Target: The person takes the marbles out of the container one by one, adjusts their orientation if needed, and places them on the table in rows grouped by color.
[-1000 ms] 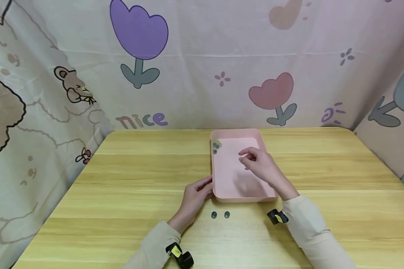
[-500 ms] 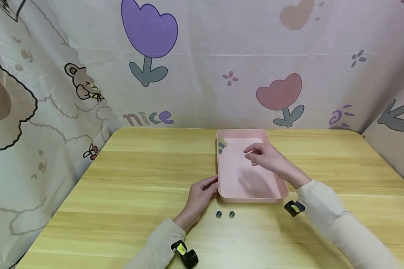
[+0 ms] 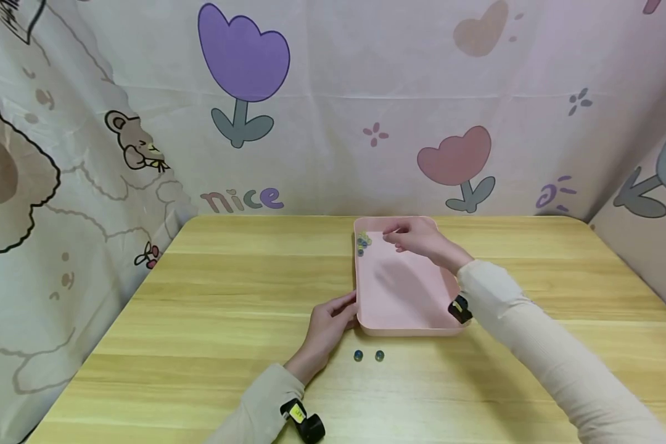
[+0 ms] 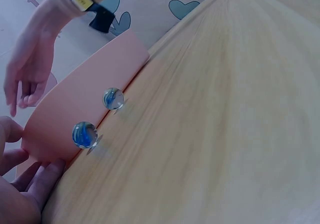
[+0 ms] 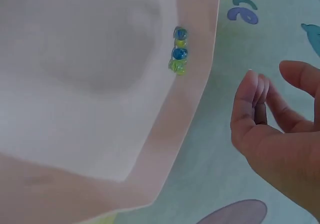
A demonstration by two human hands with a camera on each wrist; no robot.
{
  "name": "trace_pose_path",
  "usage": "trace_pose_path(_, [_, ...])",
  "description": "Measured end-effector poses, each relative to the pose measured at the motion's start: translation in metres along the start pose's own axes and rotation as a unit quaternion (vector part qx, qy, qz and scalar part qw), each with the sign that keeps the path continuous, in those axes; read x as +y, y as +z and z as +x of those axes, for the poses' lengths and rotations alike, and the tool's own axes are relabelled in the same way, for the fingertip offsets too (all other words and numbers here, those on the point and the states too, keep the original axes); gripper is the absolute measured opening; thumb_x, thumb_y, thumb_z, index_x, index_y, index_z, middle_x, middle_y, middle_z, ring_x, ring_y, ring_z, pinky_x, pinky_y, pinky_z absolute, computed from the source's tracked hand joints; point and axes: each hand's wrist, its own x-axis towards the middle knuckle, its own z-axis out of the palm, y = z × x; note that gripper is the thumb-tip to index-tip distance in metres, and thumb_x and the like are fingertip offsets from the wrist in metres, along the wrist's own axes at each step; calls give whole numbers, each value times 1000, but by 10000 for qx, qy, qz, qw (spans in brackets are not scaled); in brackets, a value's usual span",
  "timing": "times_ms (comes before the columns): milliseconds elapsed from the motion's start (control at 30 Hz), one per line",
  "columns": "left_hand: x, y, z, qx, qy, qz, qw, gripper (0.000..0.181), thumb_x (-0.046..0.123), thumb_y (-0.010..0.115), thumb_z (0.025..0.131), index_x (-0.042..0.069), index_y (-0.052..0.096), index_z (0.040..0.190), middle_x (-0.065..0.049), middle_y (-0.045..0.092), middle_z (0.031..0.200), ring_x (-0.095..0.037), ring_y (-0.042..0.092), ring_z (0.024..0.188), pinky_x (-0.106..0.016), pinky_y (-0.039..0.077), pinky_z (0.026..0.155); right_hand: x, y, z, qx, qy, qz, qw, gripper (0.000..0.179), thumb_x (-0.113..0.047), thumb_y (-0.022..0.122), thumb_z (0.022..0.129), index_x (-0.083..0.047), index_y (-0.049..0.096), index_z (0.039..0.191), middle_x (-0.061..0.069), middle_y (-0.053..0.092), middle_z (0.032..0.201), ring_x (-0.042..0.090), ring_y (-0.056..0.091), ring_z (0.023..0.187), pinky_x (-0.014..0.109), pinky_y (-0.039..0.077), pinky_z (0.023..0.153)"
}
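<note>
A shallow pink tray (image 3: 411, 296) lies on the table. My left hand (image 3: 324, 327) rests against the outside of its left wall near the front corner, fingertips touching it. Over the tray's far half, my right hand (image 3: 419, 237) hovers with loosely bent fingers; the right wrist view shows a gap between thumb and fingers (image 5: 245, 91) and nothing held. Several blue and yellow-green glass marbles (image 5: 180, 52) cluster along the tray's left wall, toward its far corner. Two clear marbles with blue swirls, the left marble (image 3: 357, 356) and the right marble (image 3: 380, 356), sit before the tray's front wall.
The wooden table (image 3: 172, 345) extends around the tray. A printed cloth (image 3: 333, 80) with flowers and animals hangs behind and at the sides. Each sleeve carries a small black wrist camera, the left camera (image 3: 309, 427) near the table's front.
My right hand has moved farther back over the tray, nearer the marble cluster. My left hand stays at the tray's side, and the two front marbles have not moved. The head view has shifted slightly.
</note>
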Motion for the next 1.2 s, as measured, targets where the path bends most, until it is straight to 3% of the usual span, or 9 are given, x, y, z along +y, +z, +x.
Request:
trace_pose_path(233, [-1, 0, 0, -26, 39, 34, 10000, 35, 11, 61, 96, -2, 60, 128, -19, 59, 128, -25, 63, 104, -28, 57, 83, 0, 11, 16, -424, -172, 387, 9982, 33, -16, 57, 96, 6, 59, 121, 21, 61, 121, 38, 58, 102, 36, 51, 91])
trace_pose_path(500, [-1, 0, -1, -43, 20, 38, 10000, 36, 12, 61, 96, -2, 59, 129, -19, 58, 129, -25, 63, 104, -28, 57, 83, 15, 24, 37, -205, 345, 1355, 9900, 32, -8, 53, 98, 12, 56, 122, 22, 57, 122, 34, 54, 106, 34, 51, 94])
trace_pose_path(700, [-3, -1, -1, -69, 71, 27, 9999, 35, 11, 61, 96, -3, 59, 128, -20, 58, 129, -25, 63, 104, -28, 57, 84, 16, 41, 43, -22, 392, 1367, 9898, 25, -6, 55, 96, 12, 60, 113, 19, 60, 110, 22, 55, 86, 30, 54, 85])
trace_pose_path(933, [-4, -1, -1, -48, 22, -59, 10000, 36, 11, 62, 95, -4, 59, 128, -20, 59, 127, -24, 64, 102, -29, 57, 83, 22, 55, 49, 175, 518, 921, 9942, 19, -6, 62, 90, 12, 65, 96, 1, 55, 64, 8, 47, 57, 19, 42, 53])
trace_pose_path(1200, [-5, -1, -1, 15, 59, -40, 10000, 35, 9, 62, 94, -4, 60, 127, -20, 60, 125, -24, 65, 100, -28, 57, 82, 24, 62, 54, 286, 909, 890, 9915, 23, -8, 64, 89, 10, 65, 104, 1, 57, 67, 7, 52, 59, 16, 47, 54])
